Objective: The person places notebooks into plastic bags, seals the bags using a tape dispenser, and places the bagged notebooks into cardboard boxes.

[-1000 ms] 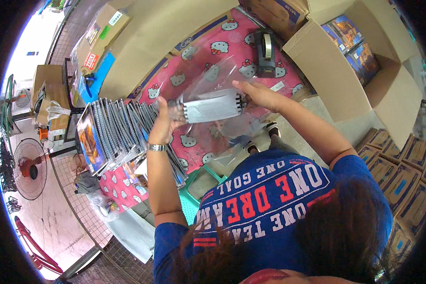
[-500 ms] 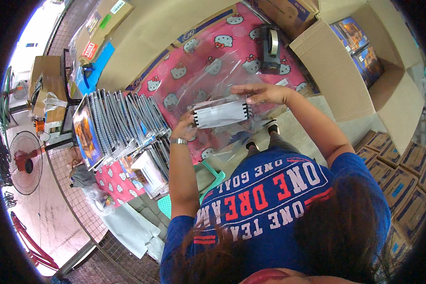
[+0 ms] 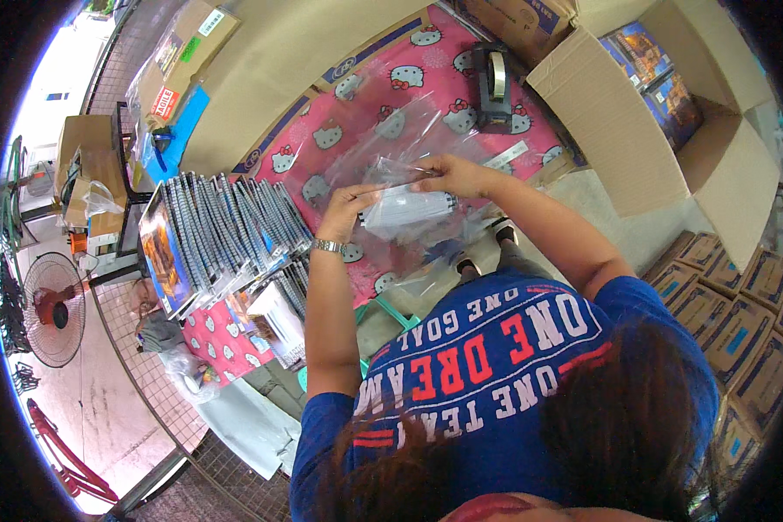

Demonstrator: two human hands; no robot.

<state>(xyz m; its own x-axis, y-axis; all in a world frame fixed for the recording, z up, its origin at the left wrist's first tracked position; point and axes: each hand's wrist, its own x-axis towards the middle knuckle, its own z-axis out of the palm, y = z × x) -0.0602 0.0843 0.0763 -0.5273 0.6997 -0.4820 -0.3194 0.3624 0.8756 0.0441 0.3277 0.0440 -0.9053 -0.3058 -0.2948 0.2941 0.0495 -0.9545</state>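
Observation:
A small white pad with black coil binding (image 3: 416,209) lies inside a clear plastic bag (image 3: 396,148) in front of me. My left hand (image 3: 346,213) is closed on the bag's edge at the pad's left end. At the upper right of the pad, my right hand (image 3: 455,177) pinches the same bag, fingers bent together. Beneath is a table with a pink cartoon-cat cover (image 3: 418,56). Tight rows of spiral-bound books (image 3: 226,230) stand left of my left hand, the end one showing a blue and orange cover.
A black tape dispenser (image 3: 494,96) stands at the table's far right. Beyond it, an open carton (image 3: 609,139) holds picture-covered packs (image 3: 648,70). Closed cartons (image 3: 713,326) are stacked at right. At far left are a fan (image 3: 54,309) and a brown box (image 3: 91,157).
My right hand has gone from spread fingers to a pinch on the bag. My left hand has risen slightly along the edge, and plastic now covers more of the pad.

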